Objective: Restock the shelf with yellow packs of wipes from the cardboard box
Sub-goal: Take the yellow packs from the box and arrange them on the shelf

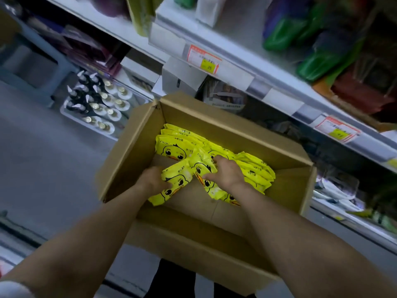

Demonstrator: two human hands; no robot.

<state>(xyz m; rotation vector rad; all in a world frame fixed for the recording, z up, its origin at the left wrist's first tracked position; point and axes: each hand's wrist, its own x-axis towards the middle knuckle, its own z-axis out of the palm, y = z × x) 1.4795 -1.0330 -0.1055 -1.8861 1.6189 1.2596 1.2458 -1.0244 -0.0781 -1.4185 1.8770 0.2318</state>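
Note:
An open cardboard box point(133, 147) stands on the floor below me, holding several yellow packs of wipes printed with a duck face. My left hand point(153, 179) grips one yellow pack point(171, 190) near the box's left side. My right hand point(225, 172) holds another yellow pack point(202, 166) in the middle, fingers curled over its top. More packs point(255, 171) lie stacked along the far and right side of the box. The white shelf point(236, 67) runs diagonally above the box.
Price tags point(204, 59) hang on the shelf edge. Green packages point(285, 33) sit on the upper shelf at right. White boxes point(182, 76) and a tray of bottles point(101, 106) stand on lower shelving to the left. Grey floor point(43, 158) lies left of the box.

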